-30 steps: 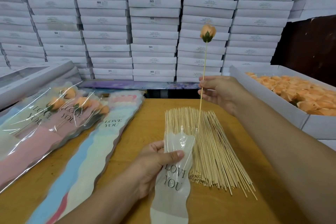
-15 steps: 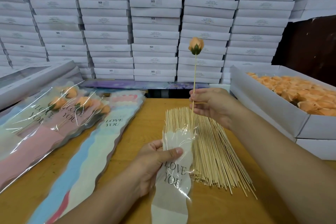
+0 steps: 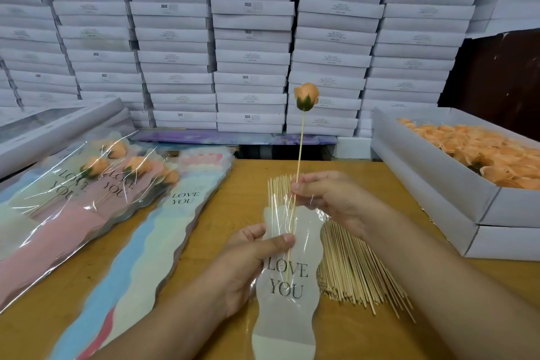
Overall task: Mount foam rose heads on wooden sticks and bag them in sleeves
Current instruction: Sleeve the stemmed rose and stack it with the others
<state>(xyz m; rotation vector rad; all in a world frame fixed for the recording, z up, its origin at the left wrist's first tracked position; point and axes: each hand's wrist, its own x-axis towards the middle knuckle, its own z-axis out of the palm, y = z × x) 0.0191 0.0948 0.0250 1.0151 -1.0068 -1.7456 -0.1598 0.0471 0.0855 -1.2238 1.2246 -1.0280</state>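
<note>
An orange foam rose head [image 3: 306, 95] sits on a wooden stick [image 3: 298, 161] whose lower end is already inside the clear "LOVE YOU" sleeve [image 3: 287, 278], reaching about to the lettering. The right hand [image 3: 330, 199] pinches the stick just above the sleeve's mouth; the left hand [image 3: 248, 263] grips the sleeve, thumb across its front. Behind them a pile of bare sticks [image 3: 353, 269] lies on the counter [image 3: 222, 207]. Left are empty sleeves [image 3: 163, 228] and bagged roses [image 3: 96, 181], perhaps four. Right, a white box [image 3: 432, 181] holds loose rose heads [image 3: 491, 155].
</note>
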